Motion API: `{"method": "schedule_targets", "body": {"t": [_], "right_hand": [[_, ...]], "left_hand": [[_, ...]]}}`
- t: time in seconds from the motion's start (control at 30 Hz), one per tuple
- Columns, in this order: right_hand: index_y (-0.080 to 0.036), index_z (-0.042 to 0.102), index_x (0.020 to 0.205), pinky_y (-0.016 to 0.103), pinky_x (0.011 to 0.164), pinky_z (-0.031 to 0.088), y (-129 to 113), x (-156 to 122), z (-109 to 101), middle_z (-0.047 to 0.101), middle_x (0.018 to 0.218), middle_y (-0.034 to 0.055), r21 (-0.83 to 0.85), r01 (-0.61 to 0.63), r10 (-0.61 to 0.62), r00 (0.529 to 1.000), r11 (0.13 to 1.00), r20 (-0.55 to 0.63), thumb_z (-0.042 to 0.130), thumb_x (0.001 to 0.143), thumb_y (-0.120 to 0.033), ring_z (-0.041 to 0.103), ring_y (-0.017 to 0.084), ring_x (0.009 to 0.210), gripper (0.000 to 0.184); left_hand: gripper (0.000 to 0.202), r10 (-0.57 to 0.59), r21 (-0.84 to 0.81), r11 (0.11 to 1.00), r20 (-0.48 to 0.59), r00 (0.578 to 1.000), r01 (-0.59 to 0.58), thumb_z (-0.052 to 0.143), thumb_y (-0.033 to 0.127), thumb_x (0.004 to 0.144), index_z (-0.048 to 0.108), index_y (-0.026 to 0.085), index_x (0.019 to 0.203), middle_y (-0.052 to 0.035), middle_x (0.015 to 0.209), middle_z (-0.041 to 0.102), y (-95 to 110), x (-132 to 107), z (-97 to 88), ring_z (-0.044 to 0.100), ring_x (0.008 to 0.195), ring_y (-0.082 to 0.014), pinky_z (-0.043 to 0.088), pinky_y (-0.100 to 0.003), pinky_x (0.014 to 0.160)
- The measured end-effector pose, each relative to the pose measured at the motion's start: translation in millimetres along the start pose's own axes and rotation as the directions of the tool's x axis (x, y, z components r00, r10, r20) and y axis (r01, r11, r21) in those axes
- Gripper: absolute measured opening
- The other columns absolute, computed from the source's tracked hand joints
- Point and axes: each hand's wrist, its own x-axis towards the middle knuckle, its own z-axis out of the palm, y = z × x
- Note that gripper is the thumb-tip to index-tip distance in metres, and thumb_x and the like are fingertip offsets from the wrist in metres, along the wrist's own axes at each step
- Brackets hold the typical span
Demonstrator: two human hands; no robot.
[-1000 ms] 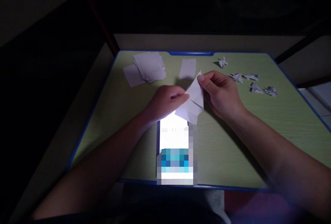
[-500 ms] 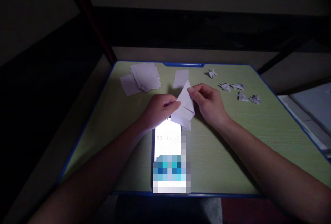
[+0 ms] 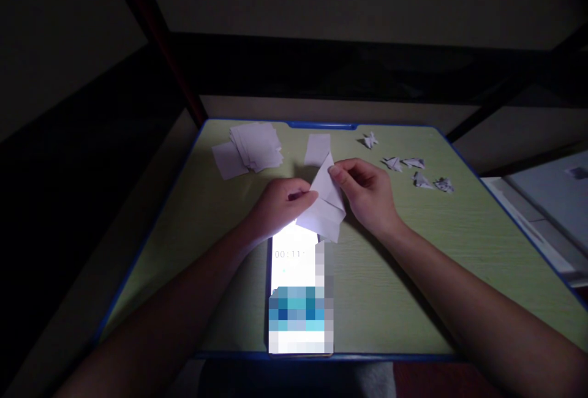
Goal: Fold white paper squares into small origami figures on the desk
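Observation:
A partly folded sheet of white paper (image 3: 327, 202) is held up between my two hands, its pointed end toward the far side and a loose flap at the near end. My left hand (image 3: 285, 202) pinches its left edge, thumb on top and the other fingers behind. Near the tip, my right hand (image 3: 367, 193) grips the right edge between thumb and curled fingers. Below the paper lies a phone (image 3: 294, 269) with a bright timer screen. Another paper sheet (image 3: 316, 148) lies flat on the table just beyond the folded one.
The green table (image 3: 395, 300) has a blue rim. A stack of paper sheets (image 3: 257, 146) lies at the back left. Several small folded paper pieces (image 3: 392, 164) sit at the back right. Pale flat objects (image 3: 551, 202) stand beside the table's right edge.
The view has tilted slightly, so the table appears lower. Both hands keep their hold on the paper, and its near flap looks slightly more spread out.

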Motion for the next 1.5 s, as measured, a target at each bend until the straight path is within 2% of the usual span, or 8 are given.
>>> {"method": "schedule_targets", "body": {"t": [0.37, 0.5, 0.67, 0.93, 1.07, 1.3, 1.4, 1.5], "right_hand": [[-0.022, 0.069, 0.068, 0.024, 0.052, 0.036, -6, 2, -2, 0.061, 0.062, -0.0034, 0.206, -0.009, 0.01, 1.0, 0.979, -0.005, 0.073, 0.074, -0.022, 0.049, 0.008, 0.055, 0.007], [-0.022, 0.071, 0.076, 0.022, 0.05, 0.036, -4, 1, -1, 0.064, 0.066, -0.0031, 0.242, -0.067, 0.065, 0.998, 0.968, 0.018, 0.074, 0.073, -0.027, 0.05, 0.008, 0.056, 0.006], [-0.018, 0.07, 0.068, 0.021, 0.046, 0.033, -1, 0, 1, 0.062, 0.059, -0.0027, 0.149, -0.161, 0.152, 0.986, 0.976, 0.069, 0.074, 0.073, -0.032, 0.048, 0.006, 0.051, 0.015], [-0.016, 0.069, 0.064, 0.021, 0.044, 0.033, -3, -1, 1, 0.061, 0.056, -0.002, 0.031, -0.104, 0.105, 0.994, 0.994, -0.028, 0.075, 0.07, -0.032, 0.046, 0.007, 0.048, 0.018], [-0.016, 0.07, 0.066, 0.021, 0.046, 0.036, -4, -2, 1, 0.063, 0.059, -0.0014, 0.004, -0.096, 0.096, 0.995, 0.995, 0.008, 0.073, 0.072, -0.032, 0.048, 0.007, 0.051, 0.017], [-0.015, 0.068, 0.063, 0.021, 0.044, 0.033, 0, 1, 0, 0.059, 0.055, -0.0015, -0.037, -0.154, 0.157, 0.984, 0.987, 0.089, 0.073, 0.071, -0.036, 0.044, 0.007, 0.049, 0.024], [-0.015, 0.066, 0.06, 0.021, 0.043, 0.032, -2, 1, -1, 0.057, 0.053, -0.0022, -0.063, -0.095, 0.097, 0.995, 0.993, 0.031, 0.072, 0.072, -0.036, 0.043, 0.007, 0.048, 0.025], [-0.016, 0.066, 0.061, 0.022, 0.043, 0.033, -5, 3, -4, 0.058, 0.054, -0.002, -0.107, -0.028, 0.023, 0.999, 0.994, -0.046, 0.071, 0.074, -0.032, 0.044, 0.007, 0.048, 0.021]], "left_hand": [[0.023, 0.005, -0.025, 1.0, 0.086, 0.996, -0.003, 0.056, 0.026, 0.079, 0.055, 0.013, 0.06, 0.0042, 0.054, 0.045, 7, -3, 0.1, 0.04, 0.05, -0.0056, 0.027, -0.018, 0.044], [0.025, 0.023, -0.008, 1.0, 0.043, 0.999, -0.023, 0.056, 0.028, 0.08, 0.056, 0.013, 0.06, 0.0044, 0.051, 0.045, 5, -2, -2.0, 0.039, 0.048, -0.0059, 0.026, -0.019, 0.043], [0.028, 0.055, 0.018, 0.998, -0.05, 0.997, -0.054, 0.054, 0.029, 0.08, 0.052, 0.014, 0.057, 0.0043, 0.049, 0.043, -1, 1, -2.2, 0.039, 0.047, -0.0063, 0.027, -0.02, 0.043], [0.02, 0.022, -0.071, 0.997, -0.007, 1.0, -0.023, 0.055, 0.029, 0.08, 0.056, 0.013, 0.068, 0.0036, 0.056, 0.05, 5, 0, -0.6, 0.044, 0.048, -0.0064, 0.029, -0.018, 0.042], [0.029, 0.064, 0.058, 0.997, -0.1, 0.993, -0.058, 0.055, 0.028, 0.081, 0.052, 0.014, 0.057, 0.0049, 0.049, 0.043, 3, 1, -1.9, 0.038, 0.046, -0.0059, 0.025, -0.019, 0.042], [0.028, 0.094, 0.079, 0.994, -0.215, 0.972, -0.078, 0.054, 0.028, 0.083, 0.056, 0.013, 0.059, 0.004, 0.049, 0.045, -3, 2, 0.2, 0.039, 0.047, -0.0058, 0.026, -0.02, 0.043], [0.025, 0.055, 0.001, 0.998, -0.17, 0.984, -0.055, 0.054, 0.032, 0.083, 0.061, 0.012, 0.07, 0.0024, 0.055, 0.051, 0, 1, -0.2, 0.044, 0.05, -0.0068, 0.03, -0.019, 0.043], [0.024, 0.021, -0.061, 0.998, -0.02, 1.0, -0.023, 0.056, 0.033, 0.083, 0.062, 0.011, 0.075, -0.0006, 0.064, 0.059, 2, 1, -2.4, 0.052, 0.056, -0.0087, 0.036, -0.019, 0.047]]}}
